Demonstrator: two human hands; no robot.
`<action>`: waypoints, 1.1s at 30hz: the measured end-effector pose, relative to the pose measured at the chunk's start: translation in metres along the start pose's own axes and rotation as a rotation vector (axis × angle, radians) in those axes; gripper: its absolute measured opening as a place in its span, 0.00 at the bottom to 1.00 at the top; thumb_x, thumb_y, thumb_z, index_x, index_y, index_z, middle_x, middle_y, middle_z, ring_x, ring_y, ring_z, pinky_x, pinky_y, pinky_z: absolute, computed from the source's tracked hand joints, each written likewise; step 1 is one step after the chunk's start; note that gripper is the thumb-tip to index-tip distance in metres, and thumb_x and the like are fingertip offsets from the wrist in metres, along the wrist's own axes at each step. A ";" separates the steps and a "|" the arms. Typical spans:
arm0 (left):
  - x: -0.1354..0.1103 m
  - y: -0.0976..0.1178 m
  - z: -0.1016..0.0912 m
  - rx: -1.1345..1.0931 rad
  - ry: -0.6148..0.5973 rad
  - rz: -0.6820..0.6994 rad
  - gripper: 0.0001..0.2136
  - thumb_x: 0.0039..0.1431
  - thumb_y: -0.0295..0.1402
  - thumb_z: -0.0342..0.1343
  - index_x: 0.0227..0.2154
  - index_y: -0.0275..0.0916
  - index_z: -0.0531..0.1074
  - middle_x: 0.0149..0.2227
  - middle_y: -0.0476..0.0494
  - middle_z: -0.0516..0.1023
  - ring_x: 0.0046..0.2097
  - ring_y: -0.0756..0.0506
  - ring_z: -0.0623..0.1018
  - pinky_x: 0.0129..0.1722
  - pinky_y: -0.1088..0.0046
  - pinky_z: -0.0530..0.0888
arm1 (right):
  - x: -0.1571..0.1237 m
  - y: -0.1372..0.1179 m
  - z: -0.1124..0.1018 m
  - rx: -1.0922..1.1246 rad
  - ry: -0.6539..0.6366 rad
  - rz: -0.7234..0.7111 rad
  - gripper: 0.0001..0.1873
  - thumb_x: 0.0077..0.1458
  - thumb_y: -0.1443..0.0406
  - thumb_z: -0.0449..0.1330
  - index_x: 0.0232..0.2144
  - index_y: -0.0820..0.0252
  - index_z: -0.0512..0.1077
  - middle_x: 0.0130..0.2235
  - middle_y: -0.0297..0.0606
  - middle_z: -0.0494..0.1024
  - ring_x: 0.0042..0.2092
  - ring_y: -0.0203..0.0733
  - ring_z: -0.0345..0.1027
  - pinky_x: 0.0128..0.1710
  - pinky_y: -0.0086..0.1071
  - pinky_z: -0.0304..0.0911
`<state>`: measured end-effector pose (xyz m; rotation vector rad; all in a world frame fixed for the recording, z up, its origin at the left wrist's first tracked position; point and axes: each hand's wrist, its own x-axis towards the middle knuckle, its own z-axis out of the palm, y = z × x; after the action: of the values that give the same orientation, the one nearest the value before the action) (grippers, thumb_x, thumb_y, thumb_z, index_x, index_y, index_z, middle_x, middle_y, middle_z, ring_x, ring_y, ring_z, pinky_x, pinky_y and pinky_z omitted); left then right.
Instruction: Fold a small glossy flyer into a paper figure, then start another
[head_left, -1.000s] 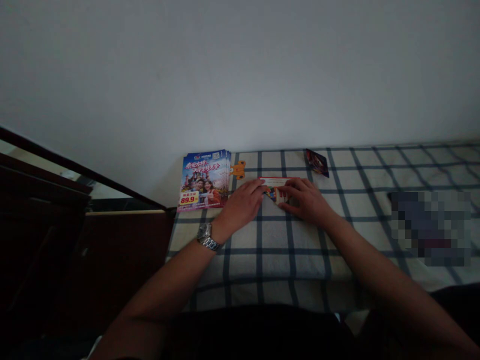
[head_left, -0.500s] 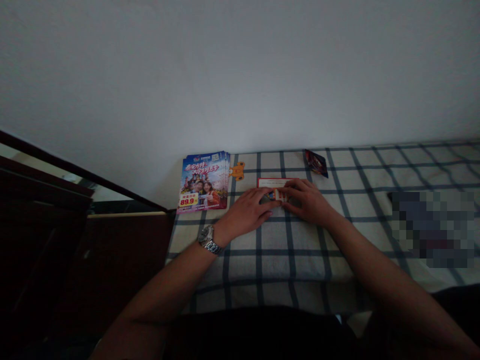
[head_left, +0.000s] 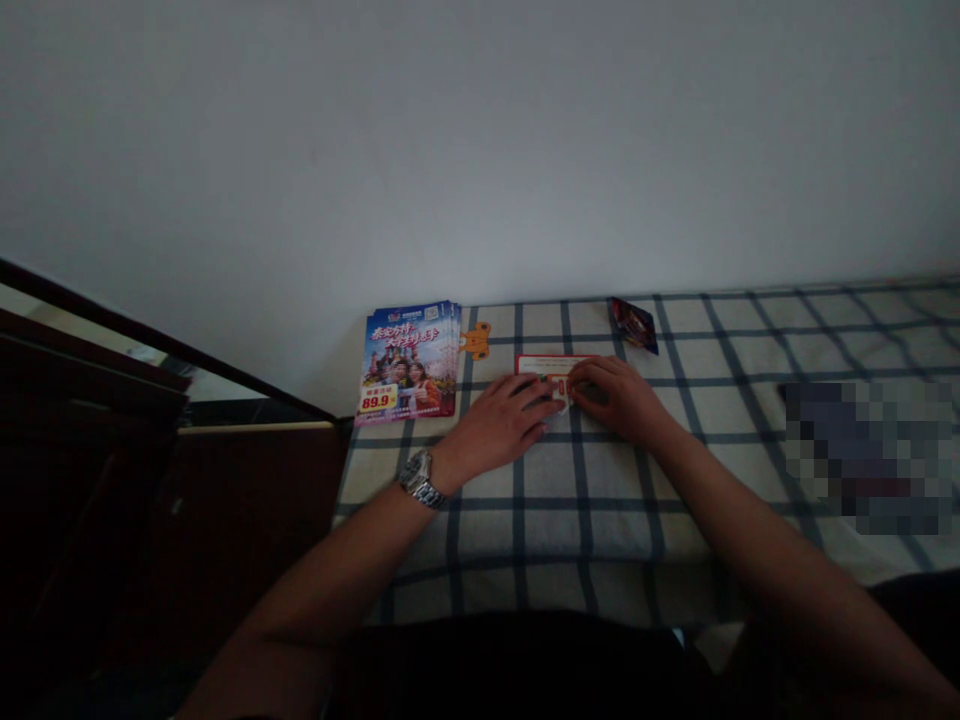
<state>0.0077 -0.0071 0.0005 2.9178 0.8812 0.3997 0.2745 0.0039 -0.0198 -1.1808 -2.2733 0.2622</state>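
Sheet [head_left: 552, 363] of printed paper, partly folded by the look of it, on the checked cloth [head_left: 510, 540] between both hands. Done, as far as can be judged: a near part turned over onto the rest, with a bright red, white and yellow print uppermost. Remaining, by the same judgement: a pale strip of text with a red border along the far side, lying flat and not folded over. Cannot tell how many creases, with fingers over most of the near part. Left hand [head_left: 501, 418] palm down, fingers moderately wide, laid across the left and near parts of the paper, gripping nothing visible. Right hand [head_left: 616, 398] at the right end, thumb and forefinger narrow and close together; cannot tell whether pinching the paper or only pressing. Farther off to the right, apart from the paper, a small dark printed piece [head_left: 634, 326]; to the left, a stack of flyers [head_left: 409, 362], with an orange bear figure [head_left: 475, 341] just beside. Compared with a second ago: left hand nearer and more spread, far left corner of the paper now uncovered, slanting near edge no longer plain between the fingers. Flyers and dark piece in much the same places.
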 end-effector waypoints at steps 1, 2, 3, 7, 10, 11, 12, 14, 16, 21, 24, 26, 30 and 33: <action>0.000 0.000 0.000 0.001 0.002 0.000 0.19 0.74 0.36 0.52 0.65 0.47 0.68 0.67 0.43 0.68 0.69 0.37 0.64 0.68 0.50 0.65 | 0.000 0.000 0.000 -0.001 0.003 0.005 0.04 0.64 0.65 0.62 0.42 0.55 0.75 0.48 0.43 0.81 0.51 0.53 0.74 0.52 0.46 0.68; 0.000 0.001 0.000 0.003 0.002 0.000 0.19 0.74 0.36 0.52 0.64 0.46 0.68 0.67 0.43 0.68 0.69 0.37 0.64 0.69 0.50 0.65 | 0.000 0.000 0.000 -0.004 0.008 0.010 0.04 0.64 0.65 0.62 0.42 0.55 0.75 0.48 0.43 0.81 0.51 0.53 0.74 0.52 0.46 0.68; 0.000 0.001 0.001 0.003 0.001 0.000 0.19 0.74 0.36 0.52 0.64 0.46 0.68 0.67 0.43 0.68 0.69 0.37 0.64 0.69 0.50 0.65 | 0.000 0.000 0.000 -0.005 0.012 0.013 0.04 0.63 0.65 0.63 0.42 0.55 0.75 0.48 0.43 0.81 0.51 0.53 0.74 0.52 0.46 0.68; 0.000 -0.001 0.001 -0.003 -0.002 -0.003 0.19 0.74 0.36 0.52 0.64 0.47 0.68 0.67 0.43 0.69 0.69 0.37 0.64 0.68 0.49 0.66 | 0.001 0.000 0.000 0.010 0.021 0.002 0.04 0.63 0.65 0.62 0.41 0.55 0.75 0.48 0.43 0.82 0.51 0.53 0.75 0.52 0.47 0.69; 0.000 -0.001 0.000 -0.009 -0.005 0.000 0.19 0.75 0.36 0.51 0.65 0.47 0.68 0.67 0.44 0.69 0.69 0.37 0.64 0.68 0.49 0.65 | 0.001 0.001 0.000 0.001 0.024 -0.014 0.04 0.64 0.64 0.62 0.42 0.55 0.76 0.48 0.44 0.82 0.51 0.53 0.75 0.52 0.47 0.69; 0.000 -0.001 0.000 -0.011 -0.004 -0.001 0.18 0.75 0.36 0.51 0.64 0.47 0.68 0.67 0.44 0.69 0.69 0.37 0.64 0.68 0.49 0.65 | 0.001 0.002 0.000 -0.003 0.023 -0.021 0.04 0.65 0.64 0.62 0.42 0.55 0.76 0.47 0.44 0.82 0.51 0.53 0.75 0.52 0.47 0.69; 0.001 0.000 0.000 -0.013 -0.002 -0.003 0.18 0.75 0.37 0.52 0.64 0.46 0.68 0.67 0.43 0.69 0.69 0.37 0.64 0.69 0.49 0.65 | 0.000 0.002 0.000 -0.005 0.023 -0.028 0.04 0.65 0.64 0.61 0.42 0.55 0.76 0.47 0.43 0.82 0.51 0.53 0.75 0.52 0.47 0.69; 0.001 0.000 0.000 -0.020 0.000 -0.003 0.18 0.74 0.38 0.53 0.64 0.46 0.69 0.66 0.43 0.69 0.69 0.37 0.64 0.69 0.49 0.65 | 0.000 0.001 -0.001 -0.002 0.021 -0.038 0.05 0.66 0.63 0.61 0.42 0.55 0.76 0.47 0.43 0.82 0.50 0.52 0.75 0.52 0.46 0.69; 0.001 0.000 0.000 -0.027 0.005 -0.005 0.18 0.74 0.39 0.53 0.63 0.46 0.69 0.66 0.43 0.70 0.70 0.36 0.64 0.69 0.48 0.64 | 0.000 0.000 -0.002 0.007 0.026 -0.036 0.06 0.67 0.63 0.61 0.43 0.55 0.76 0.47 0.43 0.83 0.50 0.52 0.75 0.52 0.46 0.69; -0.001 -0.004 0.002 -0.017 0.033 -0.035 0.18 0.73 0.40 0.55 0.62 0.47 0.70 0.68 0.43 0.68 0.71 0.37 0.62 0.71 0.45 0.60 | -0.001 -0.004 -0.005 0.021 0.025 -0.034 0.07 0.68 0.62 0.60 0.45 0.54 0.77 0.46 0.41 0.84 0.49 0.51 0.75 0.53 0.47 0.70; -0.001 -0.005 -0.001 -0.004 0.051 -0.070 0.17 0.73 0.41 0.55 0.60 0.45 0.72 0.68 0.42 0.68 0.71 0.37 0.62 0.72 0.46 0.59 | -0.001 -0.004 -0.006 0.017 0.027 -0.036 0.08 0.67 0.61 0.61 0.45 0.54 0.78 0.46 0.41 0.84 0.49 0.51 0.75 0.52 0.46 0.70; 0.000 -0.006 -0.004 -0.001 0.066 -0.097 0.17 0.73 0.40 0.55 0.59 0.43 0.72 0.66 0.40 0.69 0.70 0.37 0.63 0.72 0.47 0.60 | -0.001 -0.004 -0.006 0.019 0.016 -0.039 0.08 0.67 0.61 0.61 0.45 0.54 0.79 0.45 0.40 0.85 0.48 0.51 0.75 0.52 0.46 0.70; 0.001 -0.008 -0.006 -0.011 0.087 -0.156 0.17 0.73 0.39 0.54 0.59 0.41 0.72 0.63 0.39 0.72 0.65 0.37 0.69 0.69 0.49 0.64 | -0.001 -0.009 -0.008 0.042 -0.015 -0.056 0.10 0.68 0.61 0.60 0.47 0.52 0.80 0.45 0.39 0.85 0.48 0.51 0.75 0.52 0.47 0.71; 0.001 -0.009 -0.005 -0.022 0.084 -0.190 0.18 0.73 0.40 0.53 0.60 0.40 0.71 0.63 0.38 0.73 0.63 0.37 0.71 0.67 0.50 0.66 | 0.000 -0.014 -0.010 0.069 -0.044 -0.083 0.10 0.68 0.59 0.60 0.46 0.51 0.81 0.45 0.38 0.86 0.50 0.51 0.75 0.55 0.47 0.70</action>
<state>0.0024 0.0012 0.0044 2.7823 1.1448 0.5170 0.2701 -0.0056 -0.0061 -1.0522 -2.3255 0.3349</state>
